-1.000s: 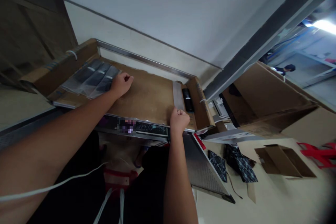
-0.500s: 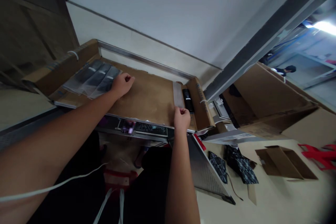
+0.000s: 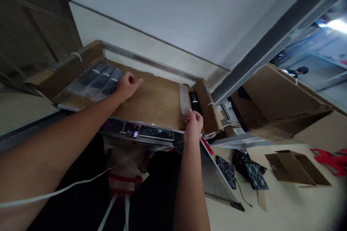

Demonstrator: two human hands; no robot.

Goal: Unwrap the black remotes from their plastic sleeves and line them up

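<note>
Pinching clear sleeve (image 3: 184,100), right hand (image 3: 194,125); left hand (image 3: 127,86) presses cardboard (image 3: 154,101).

The cardboard sheet (image 3: 154,101) is plain brown, edged by a silver metal rail (image 3: 151,63), and the plastic sleeves (image 3: 94,79) at its far end are clear over dark grey with small white labels. A pale grey strip (image 3: 184,99) lies beside a glossy black bar (image 3: 194,101) on the same brown cardboard. On the cream floor (image 3: 284,202) lie black pieces with a pale dotted pattern (image 3: 251,169), a brown open box (image 3: 294,168), a red frame (image 3: 332,158) and a silver perforated panel (image 3: 213,178).
</note>
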